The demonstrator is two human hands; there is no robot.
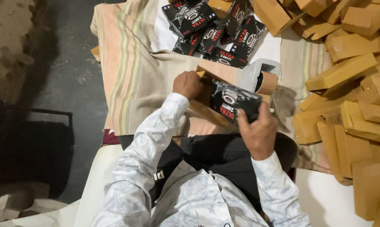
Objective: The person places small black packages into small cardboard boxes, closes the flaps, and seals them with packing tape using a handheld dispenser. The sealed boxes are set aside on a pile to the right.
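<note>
Striped, faded cloth in pink, cream and green (127, 63) covers the work surface ahead of me and is the largest item in view. Next in size: a heap of plain brown cardboard cartons (354, 96) banked along my right side, stacked loosely at mixed angles, reaching from the top edge to the bottom corner. Beyond my hands, at the top centre, lies a cluster of glossy black printed boxes with red and white lettering (213, 31), overlapping one another on a white sheet.

Just past the hands stands a white tape dispenser holding a roll of brown tape (261, 77), touching the far side of the item I hold.

Held item: one black printed box (234, 103) sitting partly inside an open brown cardboard sleeve (207, 107), tilted, directly above my lap, near the cloth's front edge.

I note my left hand (188, 84) curled over the sleeve's far left corner, fingers bent down out of sight behind the knuckles; I cannot tell how they are spaced. My right hand (257, 132) clamps the black box's near right end, thumb (242, 120) pressed on its top face, the other fingers wrapped around the end.
</note>
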